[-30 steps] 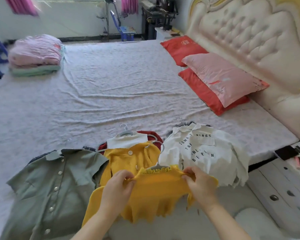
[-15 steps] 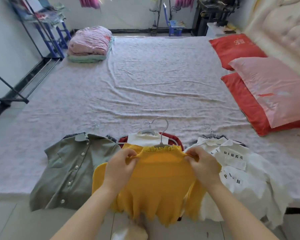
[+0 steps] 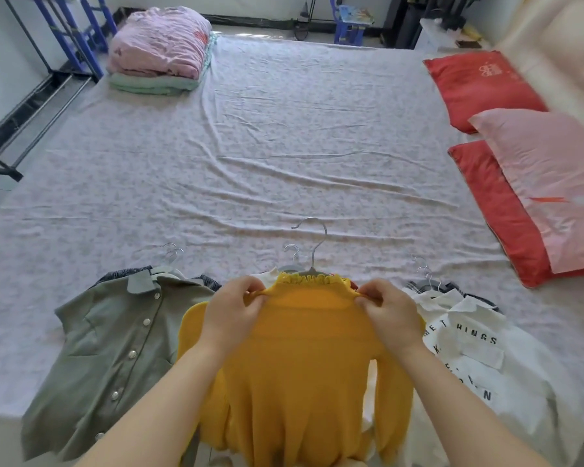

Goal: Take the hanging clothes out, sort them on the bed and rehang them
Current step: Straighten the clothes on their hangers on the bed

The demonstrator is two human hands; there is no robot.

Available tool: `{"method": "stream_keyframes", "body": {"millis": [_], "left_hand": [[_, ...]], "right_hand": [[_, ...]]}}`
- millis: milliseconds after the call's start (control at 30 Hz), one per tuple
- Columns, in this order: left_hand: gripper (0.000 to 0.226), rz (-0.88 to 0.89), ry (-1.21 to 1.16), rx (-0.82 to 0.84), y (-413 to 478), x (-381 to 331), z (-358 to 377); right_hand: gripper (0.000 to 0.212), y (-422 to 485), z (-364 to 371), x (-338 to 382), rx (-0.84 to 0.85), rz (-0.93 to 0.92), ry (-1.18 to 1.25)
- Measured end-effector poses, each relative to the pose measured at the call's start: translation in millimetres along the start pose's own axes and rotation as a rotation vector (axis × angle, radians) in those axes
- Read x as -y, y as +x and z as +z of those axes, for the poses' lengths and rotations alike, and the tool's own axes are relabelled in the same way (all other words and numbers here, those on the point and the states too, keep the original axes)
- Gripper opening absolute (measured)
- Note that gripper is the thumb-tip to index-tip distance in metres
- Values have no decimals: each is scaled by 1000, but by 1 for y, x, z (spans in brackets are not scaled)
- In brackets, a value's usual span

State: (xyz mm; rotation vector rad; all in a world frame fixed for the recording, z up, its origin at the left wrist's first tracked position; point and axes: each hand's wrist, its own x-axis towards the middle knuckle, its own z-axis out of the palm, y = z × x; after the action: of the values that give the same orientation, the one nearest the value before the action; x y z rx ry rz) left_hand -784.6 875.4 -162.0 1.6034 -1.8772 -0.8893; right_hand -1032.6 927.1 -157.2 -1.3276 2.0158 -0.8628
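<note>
Right now the left hand (image 3: pixel 231 306) and right hand (image 3: pixel 390 313) are each pinching a shoulder of the yellow knit top (image 3: pixel 304 372), holding it on its hanger (image 3: pixel 312 251) over the near edge of the bed (image 3: pixel 284 146). It is looking soft, light and stretchy, so gripping at the shoulder seams is likely suiting it best.

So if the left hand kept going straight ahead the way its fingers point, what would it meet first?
Probably the white top on a hanger just behind the yellow sweater that the left hand pinches at the shoulder; beyond that, bare bed sheet. Depth is unclear.
</note>
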Motion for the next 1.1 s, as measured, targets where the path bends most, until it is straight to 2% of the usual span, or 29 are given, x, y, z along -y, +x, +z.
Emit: {"method": "stream_keyframes", "body": {"millis": [267,333,367,467,667,1100], "left_hand": [[9,-89,78,-8,61,21,30],[18,-120,152,-3,77,27,42],[26,-140,208,20,85,30,48],[46,-200,356,141,97,43,66],[50,-316,439,290,64,65,87],[47,-421,479,158,17,40,33]], "right_hand": [[21,72,28,-21,77,55,-19],[11,93,41,-31,93,65,-72],[10,103,49,-37,102,69,-122],[30,119,71,-53,233,128,-290],[33,83,98,-79,451,140,-337],[34,72,88,-39,566,-41,-366]]}}
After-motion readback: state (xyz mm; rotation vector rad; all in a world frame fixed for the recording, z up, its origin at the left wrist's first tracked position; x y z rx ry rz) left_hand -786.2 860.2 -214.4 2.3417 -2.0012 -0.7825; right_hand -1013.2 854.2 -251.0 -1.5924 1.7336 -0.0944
